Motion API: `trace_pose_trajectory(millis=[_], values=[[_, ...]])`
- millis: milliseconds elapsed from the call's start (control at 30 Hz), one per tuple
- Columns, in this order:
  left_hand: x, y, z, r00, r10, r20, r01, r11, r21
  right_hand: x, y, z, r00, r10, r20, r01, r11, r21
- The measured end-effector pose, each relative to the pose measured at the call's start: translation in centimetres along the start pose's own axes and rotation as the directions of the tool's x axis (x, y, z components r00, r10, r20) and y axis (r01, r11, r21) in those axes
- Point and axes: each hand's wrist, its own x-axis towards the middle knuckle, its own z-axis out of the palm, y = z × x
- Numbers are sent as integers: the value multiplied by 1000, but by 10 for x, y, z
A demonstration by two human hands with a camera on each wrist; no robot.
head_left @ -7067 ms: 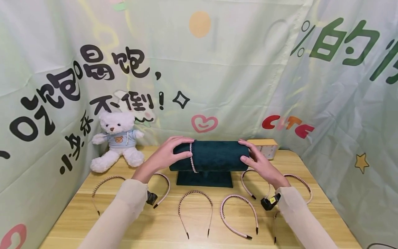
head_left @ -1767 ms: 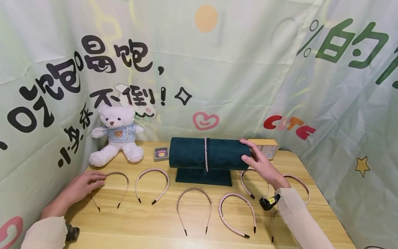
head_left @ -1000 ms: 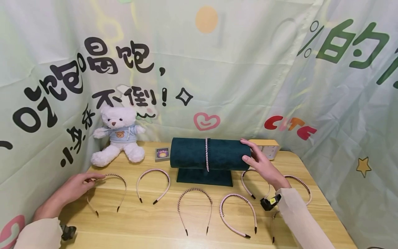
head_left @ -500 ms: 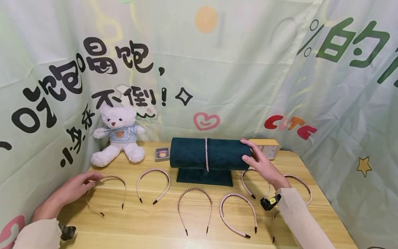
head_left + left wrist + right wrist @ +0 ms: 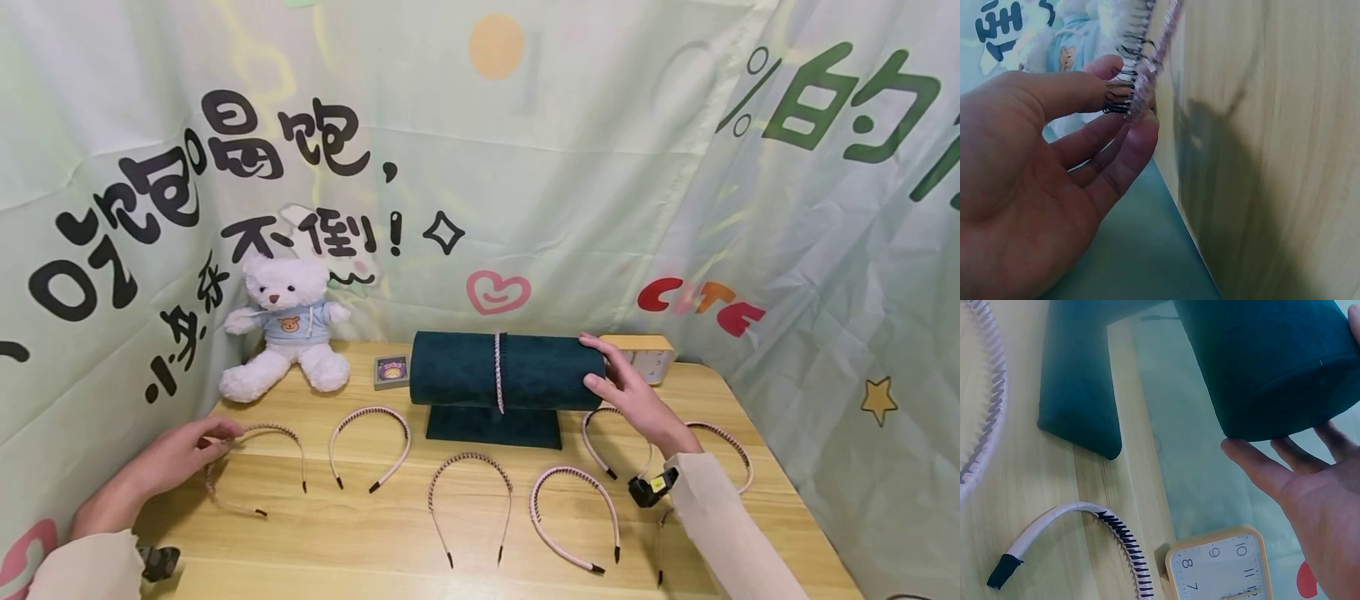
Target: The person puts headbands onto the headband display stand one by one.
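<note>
At the table's left side, my left hand (image 5: 168, 454) pinches a braided headband (image 5: 277, 429) near the left of its arch. Its thumb and fingertips meet on the pinkish band and black comb teeth in the left wrist view. The band is tilted, its ends close to the tabletop. My right hand (image 5: 637, 404) holds the right end of a dark green velvet headband stand (image 5: 551, 371), thumb in front and fingers over the top. In the right wrist view the fingertips touch the edge of the roll. Around the roll's middle sits another braided headband (image 5: 498, 371).
Several more headbands lie on the wooden table (image 5: 360, 550), including a pink one (image 5: 371, 412), a braided one (image 5: 471, 457) and a second pink one (image 5: 573, 472). A white teddy bear (image 5: 296, 358), a small picture box (image 5: 392, 372) and a yellow clock (image 5: 652, 358) stand behind.
Earlier both hands were on the stand, its headband near the left end; that headband is now mid-roll. My left hand moved to the leftmost headband, whose ends have since swung right. The right hand stayed put.
</note>
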Motion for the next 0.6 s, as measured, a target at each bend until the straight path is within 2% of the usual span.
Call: trace_pose_trajectory(millis=[67, 300, 467, 600], values=[[0, 0, 0, 1000, 7, 2, -7, 1000, 7, 0, 0, 0, 1000, 2, 0, -2, 1000, -2], [-2, 2, -1, 997, -51, 54, 53, 998, -44, -1, -1, 1, 1000, 3, 2, -3, 1000, -3], [-2, 3, 0, 998, -55, 28, 55, 998, -22, -1, -1, 1, 1000, 6, -2, -6, 1000, -5], [-4, 3, 1, 999, -38, 27, 39, 998, -41, -1, -1, 1, 1000, 4, -4, -4, 1000, -10]])
